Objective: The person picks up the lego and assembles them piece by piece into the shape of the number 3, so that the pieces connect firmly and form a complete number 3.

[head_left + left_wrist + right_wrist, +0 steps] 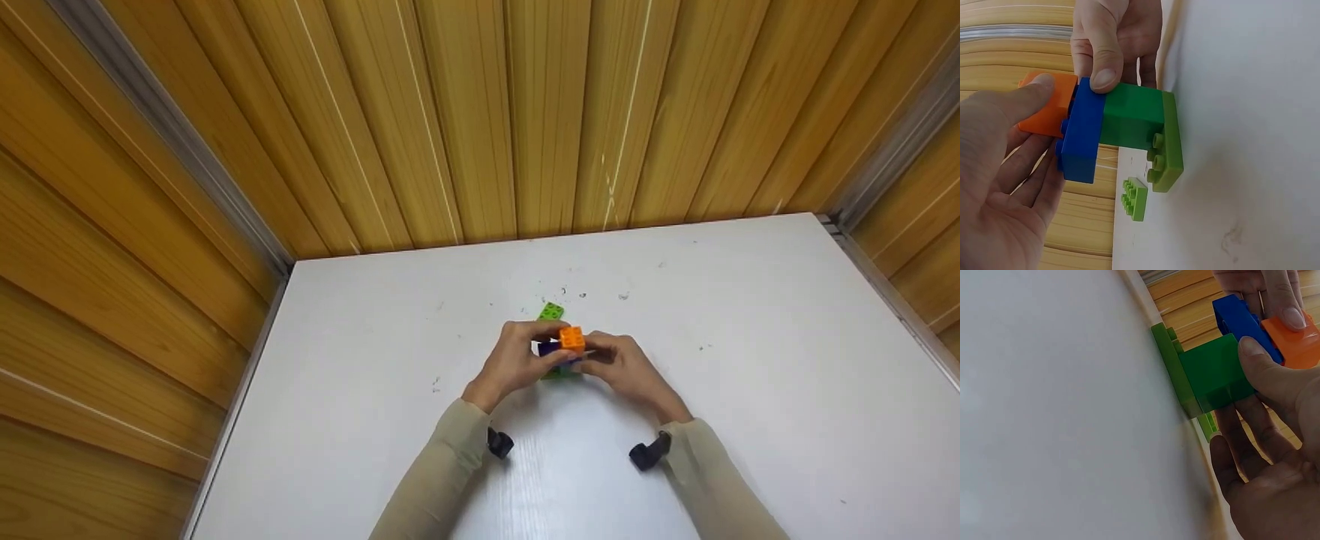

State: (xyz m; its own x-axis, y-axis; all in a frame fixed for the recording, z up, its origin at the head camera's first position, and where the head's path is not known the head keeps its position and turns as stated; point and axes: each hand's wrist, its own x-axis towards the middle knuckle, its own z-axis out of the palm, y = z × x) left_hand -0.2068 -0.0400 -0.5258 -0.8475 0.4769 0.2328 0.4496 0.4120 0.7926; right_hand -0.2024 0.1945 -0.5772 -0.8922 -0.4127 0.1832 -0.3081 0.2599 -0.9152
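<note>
My left hand [519,358] pinches an orange toy brick [1053,107] between thumb and fingers. The orange brick lies against the studded side of a blue brick [1084,135]; whether it is fully pressed on I cannot tell. A dark green brick [1216,371] joins the blue one to a light green studded plate [1171,143], making one stack. With its thumb near the blue-green seam, my right hand [622,367] grips the dark green brick. In the head view, the hands partly hide the stack just in front of them.
A second light green studded piece [552,310] lies on the white table [360,360] just beyond the hands. Small dark marks dot the tabletop. Yellow wood-look panels [465,120] rise behind the table and along both sides.
</note>
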